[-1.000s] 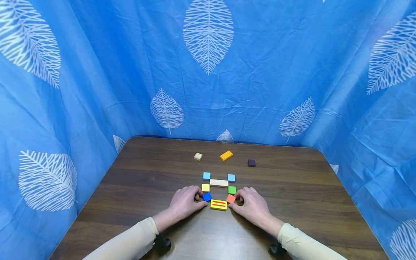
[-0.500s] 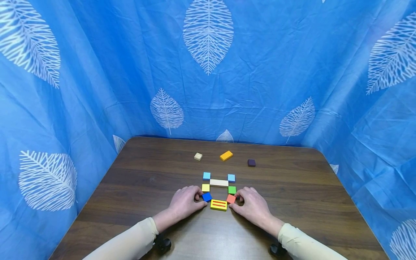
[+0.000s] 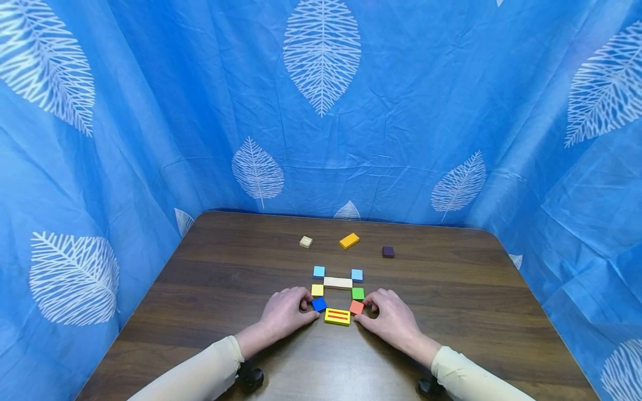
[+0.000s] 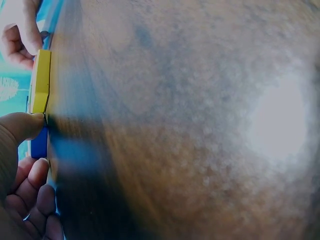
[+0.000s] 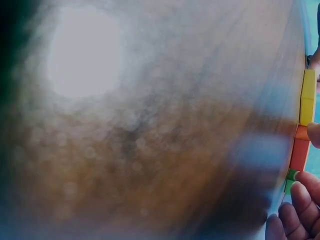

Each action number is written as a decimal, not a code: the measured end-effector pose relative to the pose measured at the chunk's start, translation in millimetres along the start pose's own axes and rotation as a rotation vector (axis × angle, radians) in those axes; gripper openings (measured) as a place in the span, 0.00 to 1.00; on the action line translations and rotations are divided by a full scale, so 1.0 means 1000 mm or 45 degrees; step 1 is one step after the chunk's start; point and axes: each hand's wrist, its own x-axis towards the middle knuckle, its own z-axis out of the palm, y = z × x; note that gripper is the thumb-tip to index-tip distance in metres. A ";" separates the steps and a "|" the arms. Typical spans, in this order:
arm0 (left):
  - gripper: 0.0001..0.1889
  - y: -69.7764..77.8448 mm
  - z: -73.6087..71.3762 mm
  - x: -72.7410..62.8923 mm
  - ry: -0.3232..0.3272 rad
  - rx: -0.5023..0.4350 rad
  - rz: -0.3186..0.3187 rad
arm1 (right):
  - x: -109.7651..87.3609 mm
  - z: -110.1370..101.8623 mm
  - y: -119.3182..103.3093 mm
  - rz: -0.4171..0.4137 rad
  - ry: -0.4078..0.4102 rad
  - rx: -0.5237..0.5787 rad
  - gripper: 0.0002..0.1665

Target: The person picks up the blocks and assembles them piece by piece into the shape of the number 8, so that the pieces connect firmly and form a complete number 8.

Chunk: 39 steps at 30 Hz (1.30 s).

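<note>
My left hand (image 3: 287, 309) pinches a square dark blue block (image 3: 319, 304) between thumb and fingers at the lower left of a block layout. Opposite it, my right hand (image 3: 392, 317) pinches an orange-red block (image 3: 356, 308), turned at an angle. Between these two lies a yellow block with red stripes (image 3: 337, 317). In the left wrist view, the thumb is at the corner where the blue block (image 4: 38, 141) meets the yellow block (image 4: 41, 82). The right wrist view has thumb and fingers at either end of the orange-red block (image 5: 299, 154).
Behind the held blocks are a pale yellow block (image 3: 317, 290), a green block (image 3: 358, 293), a long cream block (image 3: 338, 283) and two light blue blocks, left (image 3: 319, 272) and right (image 3: 357, 275). Farther back lie a beige block (image 3: 306, 242), an orange block (image 3: 349, 240) and a dark purple block (image 3: 388, 252).
The orange-red block and the right thumb have shifted very slightly to the right, and the blue block a touch to the left. Both hands keep their grip; the other blocks stay put.
</note>
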 end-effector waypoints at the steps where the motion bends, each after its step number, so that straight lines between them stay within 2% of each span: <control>1: 0.16 0.000 0.000 0.000 0.000 -0.001 0.000 | 0.000 0.000 0.000 0.000 0.002 0.001 0.21; 19: 0.16 -0.001 0.001 -0.001 0.006 -0.007 -0.005 | 0.001 0.000 0.000 -0.008 0.006 0.003 0.18; 39: 0.16 -0.001 0.000 -0.002 0.023 -0.004 0.008 | 0.000 -0.004 -0.001 -0.017 0.012 0.026 0.19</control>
